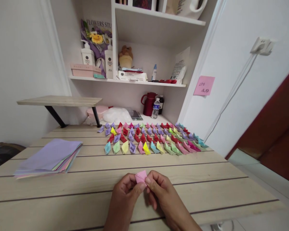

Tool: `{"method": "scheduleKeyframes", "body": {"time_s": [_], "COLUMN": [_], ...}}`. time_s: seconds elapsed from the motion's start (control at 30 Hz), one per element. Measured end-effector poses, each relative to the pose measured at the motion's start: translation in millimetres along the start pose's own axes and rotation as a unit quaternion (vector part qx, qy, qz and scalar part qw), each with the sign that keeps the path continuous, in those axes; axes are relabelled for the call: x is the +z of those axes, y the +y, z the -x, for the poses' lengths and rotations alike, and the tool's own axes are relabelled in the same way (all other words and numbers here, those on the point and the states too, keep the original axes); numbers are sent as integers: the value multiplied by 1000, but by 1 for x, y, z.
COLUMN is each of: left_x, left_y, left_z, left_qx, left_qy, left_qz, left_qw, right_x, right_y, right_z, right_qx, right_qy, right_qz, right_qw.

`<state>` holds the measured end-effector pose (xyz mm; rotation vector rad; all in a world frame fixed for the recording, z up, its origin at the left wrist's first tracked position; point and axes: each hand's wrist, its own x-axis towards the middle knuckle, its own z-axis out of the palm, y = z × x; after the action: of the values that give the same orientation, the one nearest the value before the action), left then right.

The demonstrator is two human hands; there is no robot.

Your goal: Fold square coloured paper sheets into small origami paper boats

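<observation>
A small folded piece of pink paper (141, 176) is pinched between both hands above the near part of the table. My left hand (127, 192) grips its left side, thumb in front and fingers curled behind. On the right, my right hand (161, 189) holds the other edge between thumb and forefinger, its lower fingers bent underneath. Beyond the hands stand several rows of small folded paper boats (146, 148) in pink, red, purple, yellow, green and blue. A stack of coloured paper sheets (50, 154), purple on top, lies to the left.
The slatted wooden table (91, 179) spans the view. A raised wooden stand (60, 100) is at the back left. Behind the boats are a red jug (149, 104), a water bottle (155, 109) and a white plastic bag (117, 115). White shelves (159, 84) rise above.
</observation>
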<state>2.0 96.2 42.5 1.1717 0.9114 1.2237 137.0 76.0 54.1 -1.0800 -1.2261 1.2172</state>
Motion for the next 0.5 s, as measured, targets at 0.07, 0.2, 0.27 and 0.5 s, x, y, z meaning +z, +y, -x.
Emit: {"method": "scheduleKeyframes", "body": {"time_s": [0.07, 0.2, 0.27, 0.5], "left_x": [0, 1, 2, 10], "left_y": [4, 10, 11, 11], "left_z": [0, 2, 4, 11], "left_qx": [2, 4, 8, 72], "left_qy": [17, 42, 50, 46], "left_qz": [-18, -84, -126, -263], "left_qw": [1000, 996, 991, 961], "right_x": [-1, -13, -23, -41], "right_y": [1, 1, 1, -2], "right_z": [1, 9, 15, 25], "right_qx": [-8, -87, -137, -145], "right_qy": [5, 106, 145, 74], "right_qz": [10, 96, 158, 205], "right_qw": [1000, 986, 967, 965]}}
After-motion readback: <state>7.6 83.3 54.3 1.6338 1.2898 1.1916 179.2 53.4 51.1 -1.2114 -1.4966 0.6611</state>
